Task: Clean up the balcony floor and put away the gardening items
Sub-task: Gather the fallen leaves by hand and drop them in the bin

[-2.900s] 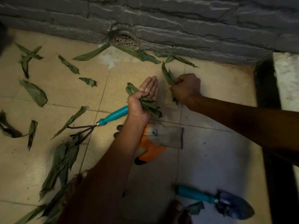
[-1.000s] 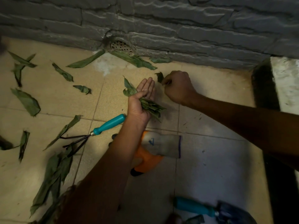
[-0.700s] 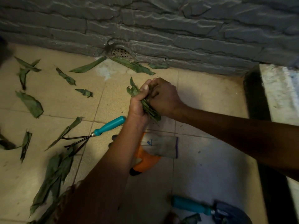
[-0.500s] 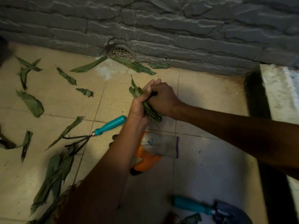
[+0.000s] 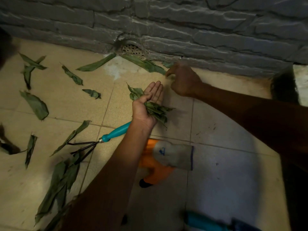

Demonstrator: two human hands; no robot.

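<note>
My left hand (image 5: 146, 105) is palm up over the tiled floor, thumb pressing a bundle of green leaves (image 5: 156, 111) into the palm. My right hand (image 5: 185, 80) is further back by the wall, blurred, its fingers pinched together at the end of a long leaf (image 5: 145, 64) that lies below the drain. Whether it grips that leaf is unclear. A teal-handled hand rake (image 5: 115, 132) lies partly under my left wrist. Beneath my left forearm lies an orange and grey glove (image 5: 168, 157). A teal-handled trowel (image 5: 205, 222) shows at the bottom edge.
Loose leaves (image 5: 35, 105) are scattered over the left tiles, with a thicker pile (image 5: 58, 180) at lower left. A grey stone wall (image 5: 200, 30) with a perforated drain (image 5: 132, 49) closes the back. A dark gap (image 5: 283, 85) and a white ledge stand at right.
My right hand has left my left palm, where it pressed a leaf into the bundle, and moved back toward the wall. My left hand's fingers have straightened out, still holding the bundle.
</note>
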